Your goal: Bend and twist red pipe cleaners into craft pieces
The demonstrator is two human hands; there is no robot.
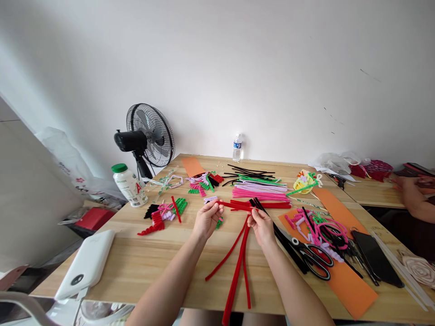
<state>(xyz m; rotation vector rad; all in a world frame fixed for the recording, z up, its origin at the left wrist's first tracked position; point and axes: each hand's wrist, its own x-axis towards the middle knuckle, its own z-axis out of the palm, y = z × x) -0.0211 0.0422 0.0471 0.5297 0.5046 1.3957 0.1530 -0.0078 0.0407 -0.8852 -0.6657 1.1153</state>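
Over the middle of the table, my left hand (pixel 206 219) pinches the left end of a red pipe cleaner (pixel 234 205) between thumb and fingers. My right hand (pixel 261 224) is closed on the same red strand farther right. Below my right hand several red pipe cleaners (pixel 242 258) fan out toward the table's front edge. Whether they are joined to the held strand cannot be made out. Just behind my hands lie bundles of pink pipe cleaners (pixel 260 194), lilac, green and black ones, with more red ones (pixel 280 205) nearest me.
Black-handled scissors (pixel 314 260), a black phone (pixel 377 258) and orange sheets (pixel 351 287) lie right. Coiled pieces (pixel 166 213), a white bottle (pixel 131 185), a power bank (pixel 86 262) and a fan (pixel 149 136) are left. A water bottle (pixel 237 148) stands behind; another person's arm (pixel 416 199) is far right.
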